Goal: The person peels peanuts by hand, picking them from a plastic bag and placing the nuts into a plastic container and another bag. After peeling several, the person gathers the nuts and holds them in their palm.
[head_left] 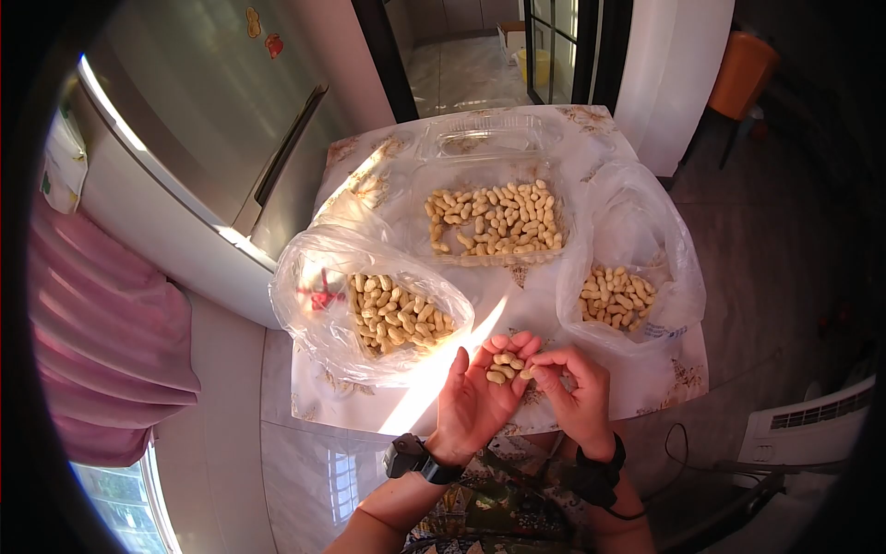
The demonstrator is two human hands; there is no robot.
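Observation:
My left hand (480, 395) lies palm up over the front of the table, its fingers cupped around a few peanuts (499, 376). Beside it, my right hand (578, 386) pinches a single peanut (527, 374) between thumb and fingertips, at the edge of the left palm. To the left a clear plastic bag (309, 263) stands open with many unshelled peanuts (397, 314) inside. A second clear bag (678, 242) on the right holds a smaller pile of peanuts (616, 297). Behind my hands, a clear plastic box (489, 259) contains more peanuts (498, 219), its lid (489, 138) folded back.
A patterned cloth covers the table (669, 374). The refrigerator (221, 120) stands close along the left side. Beyond the table is a doorway (471, 74). An orange stool (743, 74) is at the far right, and a white appliance (808, 425) at the lower right.

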